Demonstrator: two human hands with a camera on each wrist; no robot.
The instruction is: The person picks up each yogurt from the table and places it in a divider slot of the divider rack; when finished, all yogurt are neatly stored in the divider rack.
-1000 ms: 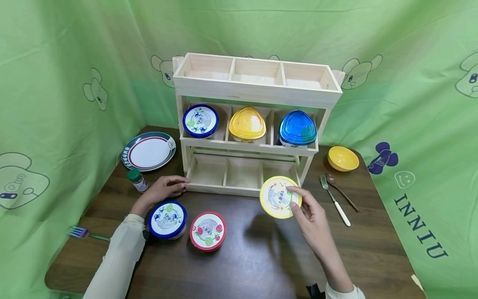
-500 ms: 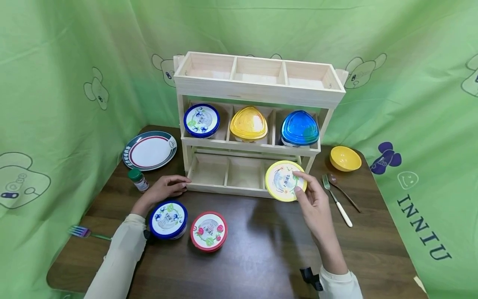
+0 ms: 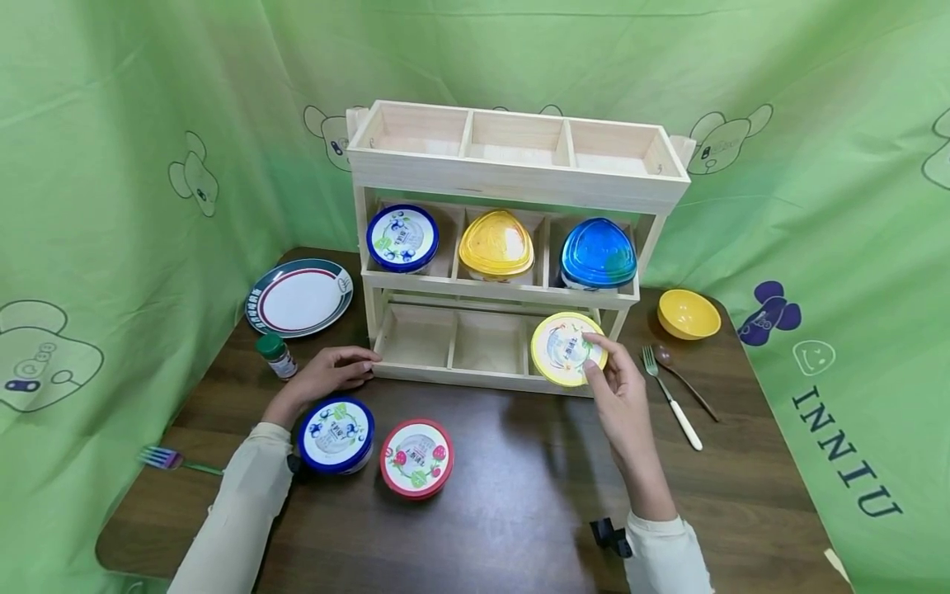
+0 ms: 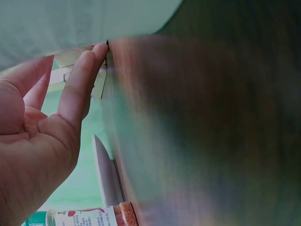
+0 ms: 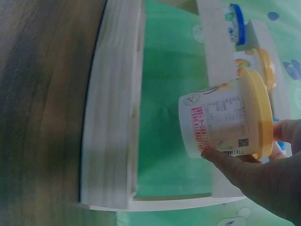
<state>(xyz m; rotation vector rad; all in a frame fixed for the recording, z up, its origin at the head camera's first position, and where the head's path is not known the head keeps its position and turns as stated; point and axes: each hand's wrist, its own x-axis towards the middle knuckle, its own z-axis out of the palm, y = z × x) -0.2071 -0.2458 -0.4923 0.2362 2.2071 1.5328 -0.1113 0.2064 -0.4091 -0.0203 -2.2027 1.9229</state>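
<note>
My right hand grips a round tub with a yellow lid. In the head view the tub overlaps the bottom-right compartment of the wooden shelf rack. The right wrist view shows the white tub above the rack's lower tray, thumb on its side. My left hand rests its fingertips at the left front corner of the bottom tray, fingers fairly straight. Just in front of it, on the table, stand a blue-lidded tub and a red-lidded tub.
The middle shelf holds a blue-lidded round tub, a yellow-lidded tub and a blue triangular-lidded tub. At left are a plate, a spice jar and a fork. A bowl, fork and spoon lie right.
My right hand has carried the yellow-lidded tub away from me and slightly right, from over the table to the bottom-right compartment. The left hand stays at the tray's corner.
</note>
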